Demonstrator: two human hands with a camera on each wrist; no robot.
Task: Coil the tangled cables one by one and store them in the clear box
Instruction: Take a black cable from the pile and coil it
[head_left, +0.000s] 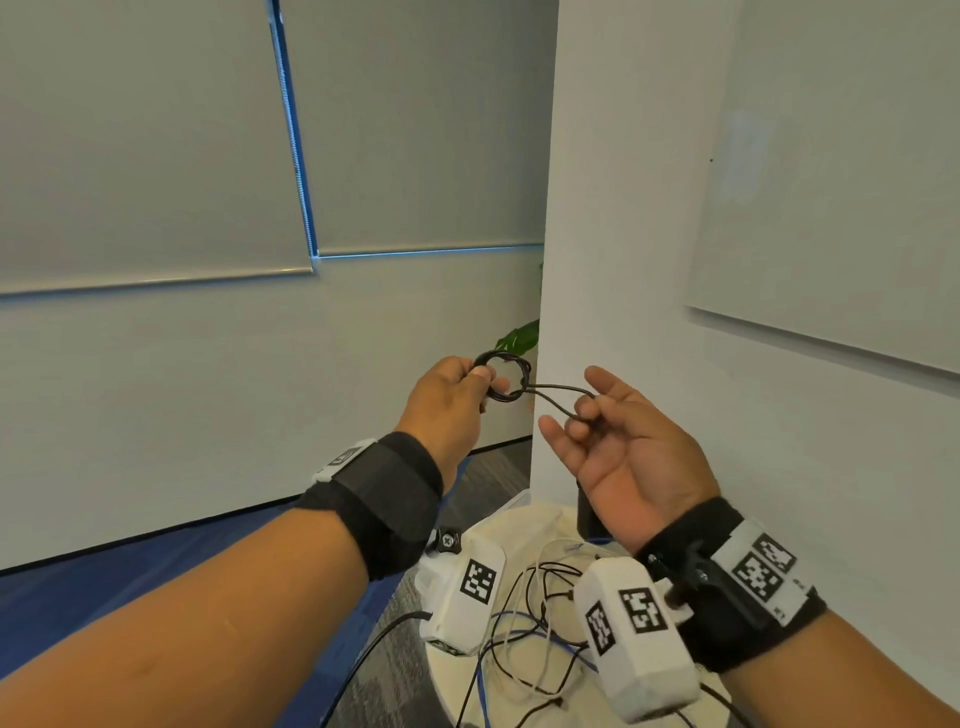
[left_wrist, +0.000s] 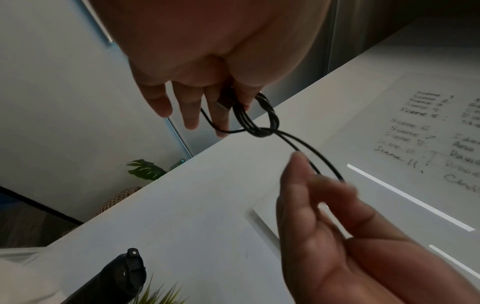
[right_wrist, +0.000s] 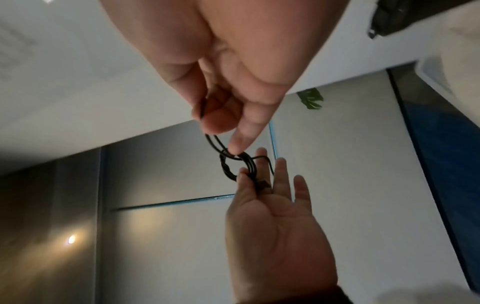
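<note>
A thin black cable is wound into a small coil (head_left: 501, 382) held up at chest height in front of the white pillar. My left hand (head_left: 485, 382) pinches the coil between thumb and fingers. From the coil a doubled loop of the same cable (head_left: 558, 397) runs right to my right hand (head_left: 584, 415), whose curled fingers hold the loop's end, palm up. In the left wrist view the loop passes through the coil (left_wrist: 259, 121) to the right hand (left_wrist: 322, 185). The right wrist view shows the coil (right_wrist: 237, 166) between both hands.
Below my wrists a round white table (head_left: 452, 675) carries tangled black, white and blue cables (head_left: 524, 623) and a dark object (head_left: 589, 514). A pale translucent rim (head_left: 519, 500) shows at its far side. The white pillar (head_left: 623, 234) stands close ahead, and a green leaf (head_left: 517, 335) pokes out from behind it.
</note>
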